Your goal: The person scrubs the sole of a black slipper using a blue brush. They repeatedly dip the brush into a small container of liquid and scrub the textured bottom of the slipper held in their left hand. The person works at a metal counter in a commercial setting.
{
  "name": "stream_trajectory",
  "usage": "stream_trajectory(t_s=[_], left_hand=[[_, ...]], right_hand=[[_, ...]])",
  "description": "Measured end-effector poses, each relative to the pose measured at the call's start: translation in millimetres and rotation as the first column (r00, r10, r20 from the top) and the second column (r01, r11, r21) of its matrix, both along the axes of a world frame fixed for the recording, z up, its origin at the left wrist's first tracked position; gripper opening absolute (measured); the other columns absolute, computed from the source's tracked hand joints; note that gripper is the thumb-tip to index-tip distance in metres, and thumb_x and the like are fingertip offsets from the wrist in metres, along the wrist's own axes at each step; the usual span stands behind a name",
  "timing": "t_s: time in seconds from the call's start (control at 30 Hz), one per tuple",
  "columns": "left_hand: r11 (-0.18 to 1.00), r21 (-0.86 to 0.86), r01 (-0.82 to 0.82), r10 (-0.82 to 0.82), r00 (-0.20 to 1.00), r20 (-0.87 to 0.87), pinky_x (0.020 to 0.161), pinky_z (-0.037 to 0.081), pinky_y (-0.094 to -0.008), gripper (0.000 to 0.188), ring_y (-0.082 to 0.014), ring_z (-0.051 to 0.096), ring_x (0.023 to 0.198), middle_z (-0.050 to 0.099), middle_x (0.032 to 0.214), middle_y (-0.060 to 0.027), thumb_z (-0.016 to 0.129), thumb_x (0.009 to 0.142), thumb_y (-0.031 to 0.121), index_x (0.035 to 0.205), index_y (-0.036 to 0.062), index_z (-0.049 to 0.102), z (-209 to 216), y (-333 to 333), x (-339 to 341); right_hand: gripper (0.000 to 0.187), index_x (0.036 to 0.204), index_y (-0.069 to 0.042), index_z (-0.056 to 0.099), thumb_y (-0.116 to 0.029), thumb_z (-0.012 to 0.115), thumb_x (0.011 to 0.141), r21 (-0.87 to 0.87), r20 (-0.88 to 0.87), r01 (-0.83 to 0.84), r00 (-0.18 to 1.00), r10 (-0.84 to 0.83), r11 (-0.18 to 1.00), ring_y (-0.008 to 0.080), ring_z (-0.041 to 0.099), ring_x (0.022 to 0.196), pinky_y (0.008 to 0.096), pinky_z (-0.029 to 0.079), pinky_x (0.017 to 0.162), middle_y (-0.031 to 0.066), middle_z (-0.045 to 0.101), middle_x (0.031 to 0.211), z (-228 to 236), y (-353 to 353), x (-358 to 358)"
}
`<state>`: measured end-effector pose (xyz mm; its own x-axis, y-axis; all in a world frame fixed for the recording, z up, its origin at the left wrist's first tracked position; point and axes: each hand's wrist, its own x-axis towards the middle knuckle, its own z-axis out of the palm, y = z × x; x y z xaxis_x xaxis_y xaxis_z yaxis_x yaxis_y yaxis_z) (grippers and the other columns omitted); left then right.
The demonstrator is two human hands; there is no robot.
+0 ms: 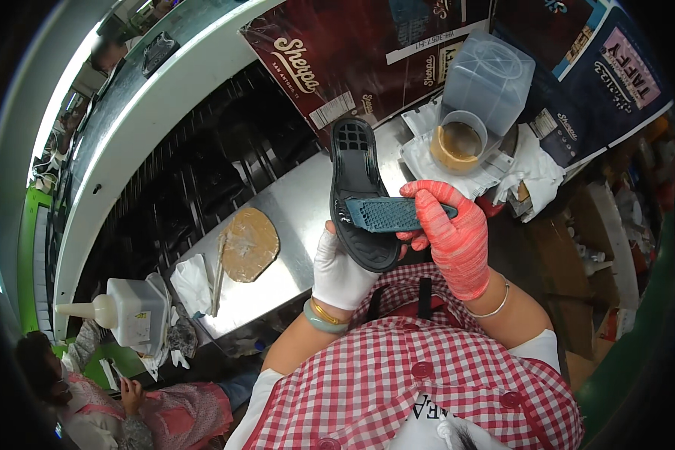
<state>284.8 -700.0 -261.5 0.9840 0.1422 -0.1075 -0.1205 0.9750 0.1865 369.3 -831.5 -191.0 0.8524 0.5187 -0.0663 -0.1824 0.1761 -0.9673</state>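
Note:
My left hand (343, 275), in a white glove, is closed around the lower left edge of a black shoe sole (355, 166). The sole stands tilted above the metal table, its inner side toward me, with a grid of hollows at the top end. My right hand (454, 241), in a red-pink glove, grips a flat teal strip (391, 215) with a textured face. The strip's left end lies across the middle of the sole, where the surface looks wet and glossy. Whether the strip is a brush or a shoe part I cannot tell.
On the metal table (292, 196) lie a brown disc (250, 244), a thin stick (219, 279) and white paper (193, 285). A cup (457, 144) with amber residue touches a translucent container (495, 79). Cartons (307, 45) stand behind. At left are a nozzled bottle (131, 315) and a co-worker (90, 401).

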Motion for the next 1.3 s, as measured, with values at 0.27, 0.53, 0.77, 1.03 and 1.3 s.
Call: stream_trajectory(t_s=[0.27,0.53,0.77,1.03,1.3], left_hand=[[0.991,0.137,0.008,-0.01,1.0,0.015,0.087,0.049,-0.054,0.07,-0.0379,0.05,0.113,0.043,0.131,-0.0187,0.058,0.084,0.05,0.134,0.007,0.037,-4.2,-2.9,-3.3],[0.974,0.215,0.068,-0.066,0.998,-0.014,0.086,0.048,-0.0579,0.077,-0.0437,0.047,0.117,0.044,0.132,-0.0193,0.063,0.08,0.049,0.137,0.0062,0.033,-0.2,-3.2,-7.7],[0.958,0.221,0.181,-0.19,0.982,0.02,0.097,0.043,-0.0517,0.083,-0.0415,0.043,0.122,0.04,0.136,-0.0153,0.069,0.076,0.046,0.139,0.0085,0.03,1.5,0.2,-11.8],[0.957,0.234,0.169,-0.175,0.985,0.005,0.096,0.044,-0.05,0.082,-0.0381,0.047,0.119,0.04,0.136,-0.0151,0.065,0.078,0.051,0.139,0.0081,0.031,-5.1,0.2,-12.5],[0.946,0.32,0.056,-0.022,0.994,-0.108,0.082,0.053,-0.0469,0.079,-0.0313,0.053,0.11,0.047,0.129,-0.0163,0.059,0.079,0.058,0.135,0.006,0.036,-11.3,-2.4,-9.5]], right_hand=[[0.023,0.102,0.001,0.062,-0.018,0.055,0.092,0.039,0.119,0.077,0.99,-0.081,0.996,0.0084,0.062,0.065,0.0189,0.049,0.052,0.0056,0.064,0.083,-5.2,1.3,1.3],[0.02,0.1,0.001,0.063,-0.015,0.055,0.092,0.036,0.129,0.156,0.979,-0.159,0.987,0.0086,0.063,0.063,0.0192,0.049,0.052,0.0051,0.065,0.079,4.8,3.3,10.9],[0.021,0.098,0.001,0.063,-0.018,0.056,0.091,0.063,0.129,0.176,0.975,-0.183,0.982,0.0095,0.064,0.064,0.0204,0.051,0.054,0.0044,0.065,0.079,8.6,5.5,25.1],[0.02,0.096,0.001,0.063,-0.017,0.055,0.091,0.037,0.13,0.088,0.987,-0.092,0.995,0.0096,0.062,0.06,0.0215,0.051,0.053,0.005,0.064,0.076,11.1,0.6,25.4],[0.018,0.095,0.0,0.063,-0.016,0.055,0.092,0.014,-0.014,0.012,1.0,-0.012,1.0,0.0082,0.06,0.058,0.0193,0.047,0.05,0.006,0.063,0.071,-1.6,-5.5,4.7]])
